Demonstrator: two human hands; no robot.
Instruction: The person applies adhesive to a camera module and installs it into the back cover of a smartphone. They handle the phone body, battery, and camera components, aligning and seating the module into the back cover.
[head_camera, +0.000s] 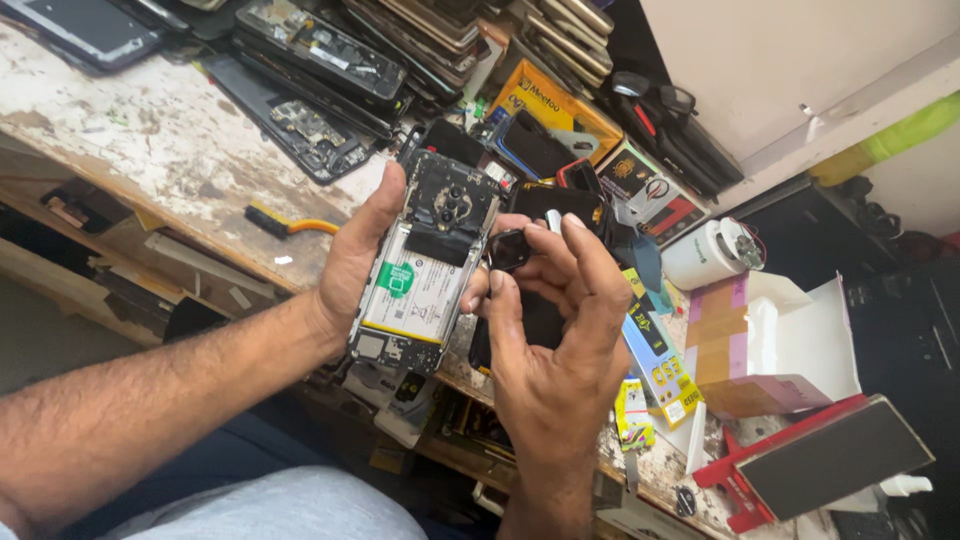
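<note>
My left hand (352, 262) grips an opened phone (425, 262) with its back cover off, showing a white battery, a green sticker and the black camera block at its top. The thumb lies along the phone's left edge. My right hand (560, 330) is beside the phone on its right, fingers curled. Thumb and fingertips pinch a small black square part (508, 250) close to the phone's right edge. Both hands hover above the front edge of a worn white workbench (150, 140).
Several dismantled phones and frames (310, 60) are piled at the back of the bench. A small brush with an orange handle (290, 224) lies left of my hands. A white round container (712, 252), open cardboard boxes (770, 345) and a red case (820, 460) sit to the right.
</note>
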